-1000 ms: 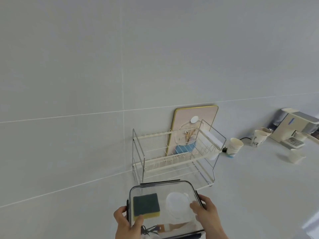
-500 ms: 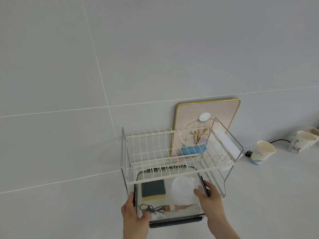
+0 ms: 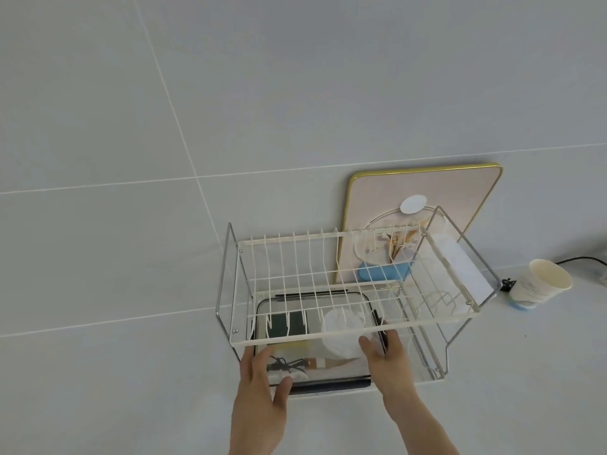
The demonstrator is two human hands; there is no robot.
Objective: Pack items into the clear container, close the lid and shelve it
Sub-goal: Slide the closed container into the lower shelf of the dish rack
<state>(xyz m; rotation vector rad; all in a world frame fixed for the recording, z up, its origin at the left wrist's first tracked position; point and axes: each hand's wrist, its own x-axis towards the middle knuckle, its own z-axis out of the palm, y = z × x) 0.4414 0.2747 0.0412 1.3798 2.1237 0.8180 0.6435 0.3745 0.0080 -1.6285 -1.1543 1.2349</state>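
1. Since half a second earlier the clear container [image 3: 315, 339] had gone further in under the rack's upper tier, and the view had closed in, leaving one paper cup in sight rather than three.
2. Two hands were in view, both reaching forward from the near edge. The left hand [image 3: 262, 385] lay along the container's near-left corner, fingers [image 3: 259, 359] loosely spread on the lid and the thumb at the near rim, resting against it rather than gripping.
3. The right hand [image 3: 387, 359] lay against the container's right side, fingers together and extended along the black latch [image 3: 377, 323], thumb over the lid; whether it clamped the side could not be told.
4. The one container sat on the lower level of the wire dish rack [image 3: 345, 280], its lid shut and its near edge projecting past the rack's front.
5. Through the lid showed one green-and-yellow sponge [image 3: 285, 323] at far left, one round white object [image 3: 345, 330] at right, one black cord [image 3: 285, 364] near left, and something tan beside it, too unclear to name.
6. The rack had two tiers; the upper one stood empty above the container.
7. Behind the rack one gold-edged pink board [image 3: 460, 198] leaned on the tiled wall.
8. Far right, one paper cup [image 3: 538, 284] stood tilted on the white counter [image 3: 131, 389], with a black cable [image 3: 578, 259] beside it.
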